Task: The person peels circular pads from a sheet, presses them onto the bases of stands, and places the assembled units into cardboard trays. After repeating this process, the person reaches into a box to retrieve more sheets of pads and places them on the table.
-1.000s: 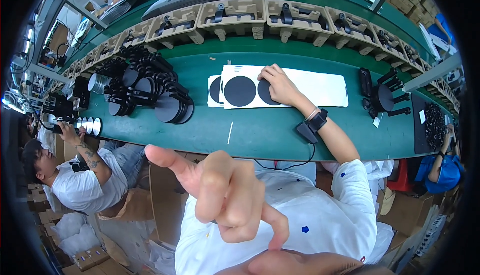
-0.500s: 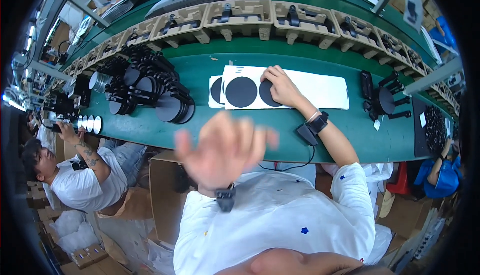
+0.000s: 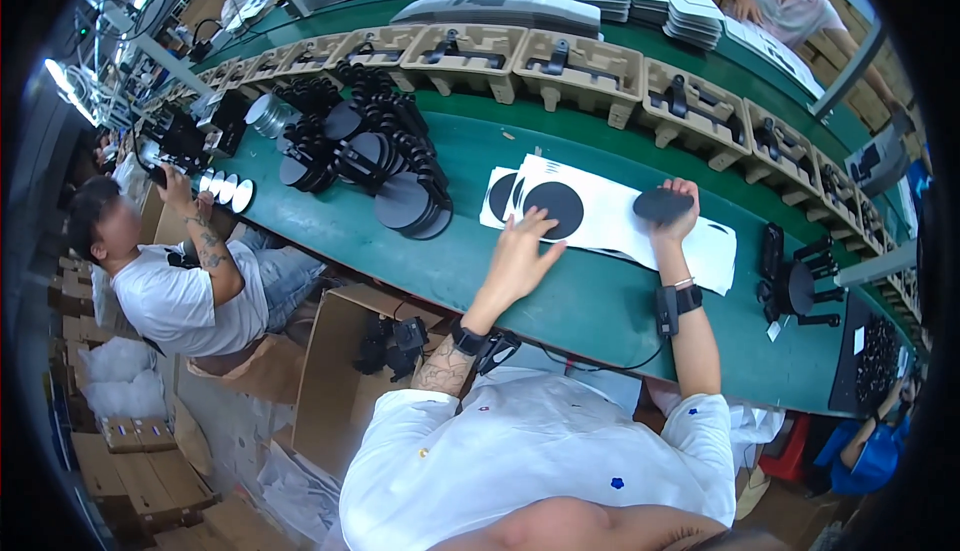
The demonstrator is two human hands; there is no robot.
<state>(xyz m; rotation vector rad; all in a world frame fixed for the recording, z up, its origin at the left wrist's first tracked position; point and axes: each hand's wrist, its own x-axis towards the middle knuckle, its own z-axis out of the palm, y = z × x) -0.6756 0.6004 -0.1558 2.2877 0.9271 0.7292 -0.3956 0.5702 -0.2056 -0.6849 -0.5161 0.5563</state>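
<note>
White backing sheets [image 3: 612, 187] lie overlapped on the green bench in front of me. Large black round pads sit at their left end, one of them a whole black pad [image 3: 563, 219]. My left hand [image 3: 523, 253] is open, its fingers spread over the edge of that pad. In my right hand [image 3: 683, 213], raised over the right part of the sheets, a loose black round pad [image 3: 655, 205] is gripped at its edge. Its underside and the thumb's exact hold are partly hidden.
Black stands with round bases [image 3: 408, 203] cluster at the left, and a single upturned stand [image 3: 798, 289] is at the right. Moulded pulp trays [image 3: 578, 69] with black parts line the far side. An open carton [image 3: 325, 376] stands below the bench edge. Co-workers sit nearby.
My right hand has come up off the sheet with a black pad in it. My left hand has reached forward from near my body onto the sheet. The whole view has turned.
</note>
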